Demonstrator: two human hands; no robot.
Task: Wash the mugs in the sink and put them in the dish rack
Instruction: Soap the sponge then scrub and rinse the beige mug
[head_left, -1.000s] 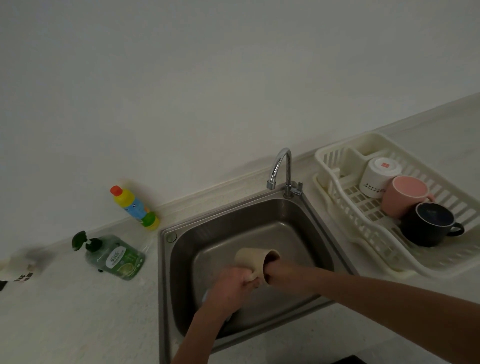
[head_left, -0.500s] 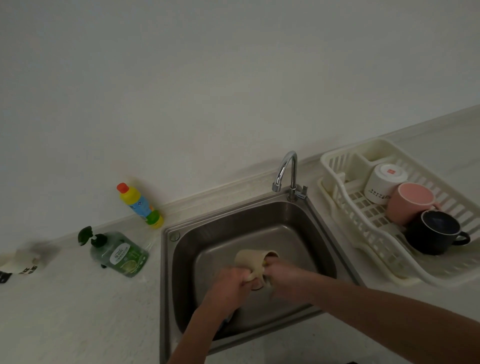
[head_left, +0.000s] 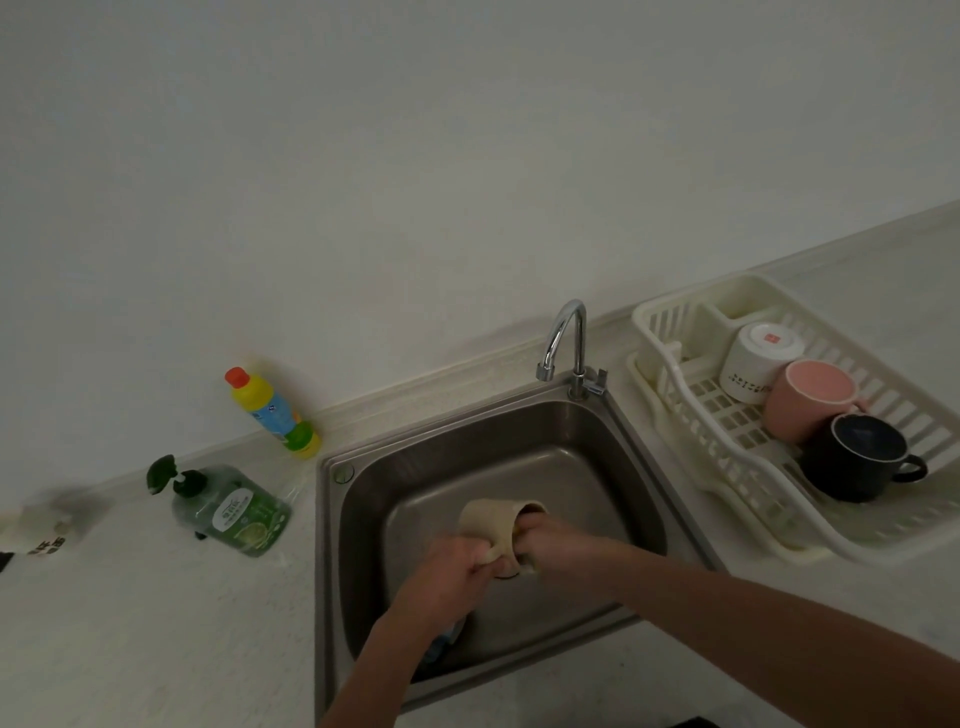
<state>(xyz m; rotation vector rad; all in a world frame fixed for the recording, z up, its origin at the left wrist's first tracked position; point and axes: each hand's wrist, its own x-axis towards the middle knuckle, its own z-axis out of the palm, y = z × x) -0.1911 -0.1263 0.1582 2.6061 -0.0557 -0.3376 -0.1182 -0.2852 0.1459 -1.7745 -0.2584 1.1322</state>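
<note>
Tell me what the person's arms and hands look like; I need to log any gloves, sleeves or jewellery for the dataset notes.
Both forearms are bare as far as the frame shows: no sleeves in view. The left hand and right hand wear no gloves. No watch, bracelet or ring can be seen, though the picture is dim and the fingers are partly hidden.

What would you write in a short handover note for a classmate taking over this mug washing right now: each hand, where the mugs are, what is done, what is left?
Left hand: grips the beige mug from outside, over the sink.
Right hand: fingers reach into the mug's mouth, rubbing inside.
Done: white mug, pink mug and dark mug sit in the dish rack.
Left: finish the beige mug, probably rinse it under the faucet, where no water shows, then rack it.
</note>
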